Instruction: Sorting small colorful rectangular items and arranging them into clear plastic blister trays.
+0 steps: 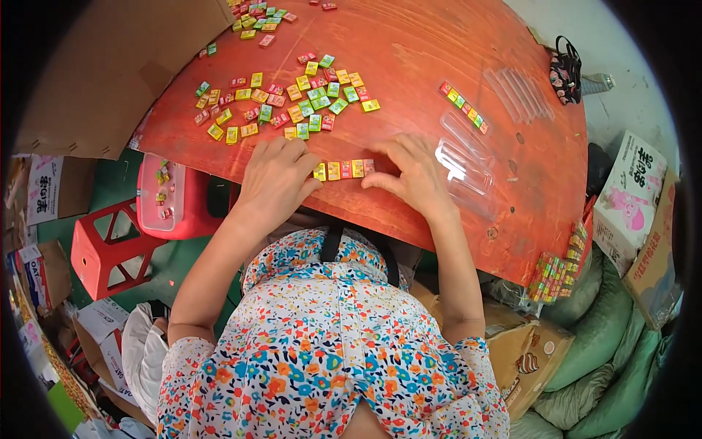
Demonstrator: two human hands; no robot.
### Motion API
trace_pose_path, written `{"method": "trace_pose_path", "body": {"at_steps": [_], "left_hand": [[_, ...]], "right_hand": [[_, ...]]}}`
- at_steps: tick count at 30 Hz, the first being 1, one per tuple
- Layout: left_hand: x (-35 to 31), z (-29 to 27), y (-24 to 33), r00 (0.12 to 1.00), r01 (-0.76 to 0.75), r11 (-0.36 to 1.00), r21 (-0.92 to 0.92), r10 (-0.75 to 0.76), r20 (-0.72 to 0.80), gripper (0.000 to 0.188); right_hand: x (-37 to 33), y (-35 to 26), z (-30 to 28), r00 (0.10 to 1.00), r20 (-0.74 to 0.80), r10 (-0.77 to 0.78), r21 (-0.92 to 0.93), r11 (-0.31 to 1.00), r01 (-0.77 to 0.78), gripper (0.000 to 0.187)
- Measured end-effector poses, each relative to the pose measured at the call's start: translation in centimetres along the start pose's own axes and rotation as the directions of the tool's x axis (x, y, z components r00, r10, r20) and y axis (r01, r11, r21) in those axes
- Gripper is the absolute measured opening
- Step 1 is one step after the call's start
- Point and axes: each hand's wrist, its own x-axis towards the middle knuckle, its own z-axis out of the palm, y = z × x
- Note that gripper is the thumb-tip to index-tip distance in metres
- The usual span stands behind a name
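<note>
Red and yellow boxes (346, 170) form a row on the surface (409, 80). Left hand (279, 172) and right hand (413, 174) flank it; whether their fingers grip, I cannot tell.

Ends of packet row (346, 170) perhaps covered by fingers (393, 152), cardboard box (110, 69) cut off above

Leans over a red wooden desk (439, 51) in a floral shirt (314, 329). Brackets a short row of small boxes (346, 170), yellow and red, with left-hand grip (276, 170) at one end and right-hand grip (415, 174) at the other. Has loose boxes (316, 102) scattered ahead, another row (464, 107) lying rightward near clear plastic trays (464, 175), and a red stool (89, 257) standing at left.
</note>
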Motion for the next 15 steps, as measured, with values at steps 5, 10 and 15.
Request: {"method": "trace_pose_path", "body": {"at_steps": [5,10,15], "left_hand": [[0.3,0.0,-0.6,0.993,-0.001,0.997,-0.082,-0.009,-0.119,0.029],[2.9,0.3,-2.2,0.985,0.034,0.997,-0.069,-0.046,-0.168,0.027],[5.8,2.3,-2.2,0.982,0.001,0.994,0.107,0.020,-0.188,0.027]], "right_hand": [[3.7,1.7,0.3,0.978,-0.071,0.196,0.054,0.980,-0.192,0.038],[6.1,0.6,1.7,0.996,-0.087,0.027,-0.026,0.999,-0.029,0.025],[8.4,0.4,2.4,0.996,-0.069,-0.052,-0.164,0.986,0.040,0.022]]}}
